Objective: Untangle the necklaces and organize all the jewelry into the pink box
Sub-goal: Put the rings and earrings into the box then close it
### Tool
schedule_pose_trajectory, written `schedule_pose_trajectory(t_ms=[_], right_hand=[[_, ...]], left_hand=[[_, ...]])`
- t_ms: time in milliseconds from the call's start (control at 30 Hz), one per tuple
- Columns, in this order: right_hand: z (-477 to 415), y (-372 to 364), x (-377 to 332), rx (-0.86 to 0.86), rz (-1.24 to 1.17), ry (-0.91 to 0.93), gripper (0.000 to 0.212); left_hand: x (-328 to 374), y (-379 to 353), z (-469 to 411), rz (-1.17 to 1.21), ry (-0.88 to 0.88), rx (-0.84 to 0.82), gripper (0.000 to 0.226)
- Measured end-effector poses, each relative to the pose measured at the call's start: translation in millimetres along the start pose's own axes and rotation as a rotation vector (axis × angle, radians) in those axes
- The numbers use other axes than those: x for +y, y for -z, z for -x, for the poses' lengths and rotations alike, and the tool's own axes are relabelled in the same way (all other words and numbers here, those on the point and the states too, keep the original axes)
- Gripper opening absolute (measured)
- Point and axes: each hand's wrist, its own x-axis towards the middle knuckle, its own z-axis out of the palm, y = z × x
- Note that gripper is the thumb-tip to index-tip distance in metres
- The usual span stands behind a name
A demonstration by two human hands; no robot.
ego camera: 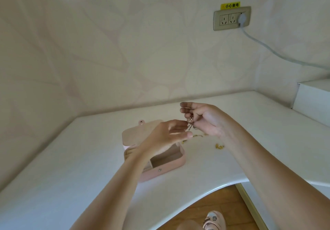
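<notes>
A small pink box [160, 171] stands open on the white desk [71, 158], its lid tipped back toward the wall. My right hand [205, 121] is raised above the desk and pinches a beaded necklace [190, 121] that hangs down in a bunch. My left hand [166, 137] is over the box, thumb and fingers closing on the lower end of the same tangle. A gold chain [197, 136] trails below between the hands. A small gold piece [220, 146] lies on the desk to the right. Another gold bit [184, 142] shows by the box's far corner.
The desk fits into a wall corner and has a curved front edge [205, 192]. A white raised shelf [312, 101] stands at the right. A wall socket [232, 18] with a grey cable plugged in is above. Wooden floor and a slipper [214, 220] show below.
</notes>
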Motion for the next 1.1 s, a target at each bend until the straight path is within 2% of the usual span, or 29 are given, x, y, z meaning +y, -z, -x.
schedule_pose_trajectory(t_ms=[133,200,333,400,467,567,700,767,867,967,1100], right_hand=[[5,-9,-2,-0.125,-0.043,0.066,0.049],[6,-8,0,-0.128,-0.001,0.143,0.044],[8,-5,5,-0.121,-0.024,0.217,0.037],[9,-9,8,-0.149,-0.001,0.212,0.035],[10,-16,10,-0.185,0.068,0.221,0.033],[12,-24,10,-0.232,0.194,0.214,0.03],[12,-31,14,-0.24,0.353,0.272,0.03],[12,-33,19,-0.208,0.454,0.305,0.03],[8,-31,27,-0.152,0.548,0.352,0.027],[2,-20,39,-0.067,0.712,0.339,0.024],[-3,-8,61,-0.09,0.886,0.269,0.022]], left_hand=[[0,-12,-2,0.244,-0.017,0.031,0.006],[0,-5,0,0.341,-0.006,0.011,0.012],[-4,9,1,0.311,0.018,-0.054,0.014],[-8,10,0,0.305,0.003,-0.068,0.034],[-8,9,1,0.417,0.003,-0.112,0.044],[-7,13,3,0.585,0.027,-0.16,0.036],[-8,20,6,0.643,0.082,-0.224,0.029],[-8,24,6,0.567,0.118,-0.223,0.023],[-10,37,8,0.314,0.182,-0.145,0.014],[-17,54,12,0.098,0.281,-0.089,0.017],[-21,60,18,-0.153,0.443,-0.088,0.023]])
